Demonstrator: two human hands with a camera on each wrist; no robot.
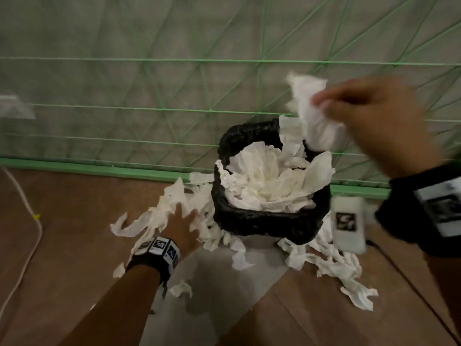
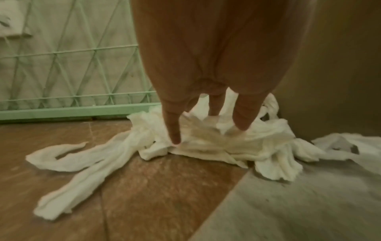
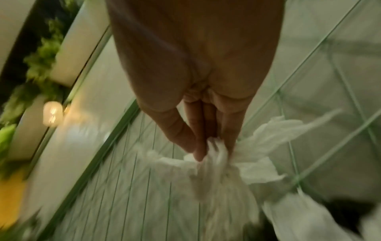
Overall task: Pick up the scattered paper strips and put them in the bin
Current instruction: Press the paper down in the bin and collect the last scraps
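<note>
A small bin (image 1: 262, 226) lined with a black bag stands on the floor by the green wire fence, heaped with white paper (image 1: 269, 178). My right hand (image 1: 321, 103) hangs above the bin's far right rim and pinches a bunch of white paper strips (image 1: 311, 116) (image 3: 222, 163); the right hand's fingertips (image 3: 199, 154) close on them. More paper strips (image 1: 162, 211) lie on the floor left of the bin. My left hand (image 1: 185, 213) reaches down onto that pile with spread, straight fingers (image 2: 175, 135) touching the strips (image 2: 206, 141).
More white strips (image 1: 334, 270) trail across the floor in front of and to the right of the bin. A green wire fence (image 1: 149, 108) with a green base rail stands right behind the bin. A white cable (image 1: 30, 211) runs along the floor at the far left.
</note>
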